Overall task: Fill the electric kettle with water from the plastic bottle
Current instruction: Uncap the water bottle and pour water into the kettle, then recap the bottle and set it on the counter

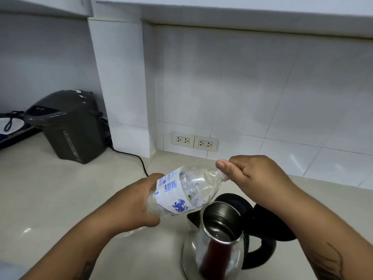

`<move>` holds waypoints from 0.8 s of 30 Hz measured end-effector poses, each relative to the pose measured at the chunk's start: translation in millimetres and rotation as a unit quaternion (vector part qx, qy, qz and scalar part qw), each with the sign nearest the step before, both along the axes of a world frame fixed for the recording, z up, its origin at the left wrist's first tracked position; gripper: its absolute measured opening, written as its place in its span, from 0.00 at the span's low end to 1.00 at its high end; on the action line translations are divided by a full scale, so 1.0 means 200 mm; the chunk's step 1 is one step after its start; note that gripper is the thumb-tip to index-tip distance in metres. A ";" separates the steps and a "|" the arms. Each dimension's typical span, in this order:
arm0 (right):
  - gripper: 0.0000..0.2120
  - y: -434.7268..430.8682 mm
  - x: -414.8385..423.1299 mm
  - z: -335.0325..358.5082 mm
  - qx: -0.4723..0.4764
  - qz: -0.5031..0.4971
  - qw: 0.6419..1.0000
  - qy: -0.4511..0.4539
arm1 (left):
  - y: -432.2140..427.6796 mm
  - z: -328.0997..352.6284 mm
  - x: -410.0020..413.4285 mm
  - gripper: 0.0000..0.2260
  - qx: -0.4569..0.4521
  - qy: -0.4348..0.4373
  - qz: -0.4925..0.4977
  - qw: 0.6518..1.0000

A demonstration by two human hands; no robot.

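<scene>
Two hands work over a pale desk by a white tiled wall [262, 87]: left hand [139, 201] grips the plastic bottle [181, 193], right hand [252, 172] pinches its cap. Open electric kettle [218, 239] stands near the desk's front edge.

The pale stone counter [50, 199] lies bare to the left of the left hand [139, 201], open as far as the dark grey boxy water dispenser [66, 126] and its black cord [139, 160] by the white tiled pillar [119, 81]. Above the round open mouth of the steel electric kettle [214, 245], the tilted clear plastic bottle [181, 193] and the right hand [254, 172] at its cap end crowd the approach. The raised black lid [234, 201] stands behind the mouth and the black handle [262, 253] on its right, while the counter beyond, up to the white wall sockets [194, 140], is free.
</scene>
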State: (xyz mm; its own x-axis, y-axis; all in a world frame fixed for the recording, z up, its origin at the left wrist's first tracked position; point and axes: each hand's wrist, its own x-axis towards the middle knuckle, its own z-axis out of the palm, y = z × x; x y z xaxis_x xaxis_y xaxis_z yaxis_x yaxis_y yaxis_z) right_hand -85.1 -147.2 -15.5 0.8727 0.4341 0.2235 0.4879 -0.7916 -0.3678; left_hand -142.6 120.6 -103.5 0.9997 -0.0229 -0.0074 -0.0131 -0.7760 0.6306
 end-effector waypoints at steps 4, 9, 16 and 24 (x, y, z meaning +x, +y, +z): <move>0.19 -0.03 0.03 0.01 0.080 0.061 0.991 0.089 | -0.01 0.04 0.03 0.35 0.020 -0.002 0.004 1.000; 0.13 0.02 0.04 -0.03 0.145 -0.010 0.986 0.083 | -0.05 0.02 0.05 0.32 0.060 -0.048 0.044 0.996; 0.23 0.10 0.10 -0.05 0.183 -0.110 0.970 0.116 | -0.08 -0.07 0.09 0.34 0.103 -0.131 0.090 0.982; 0.23 0.28 0.16 0.00 0.245 -0.008 0.947 0.206 | -0.04 -0.13 0.20 0.34 -0.144 -0.087 0.114 0.979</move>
State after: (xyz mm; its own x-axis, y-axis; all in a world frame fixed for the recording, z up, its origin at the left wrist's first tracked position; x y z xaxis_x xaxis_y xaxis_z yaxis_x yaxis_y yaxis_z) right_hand -53.5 -90.7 -16.4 0.9353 0.3522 0.0343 0.2127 -0.4818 -0.8501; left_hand -103.3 113.2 -129.9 0.9645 0.2257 0.1369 0.0137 -0.5608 0.8278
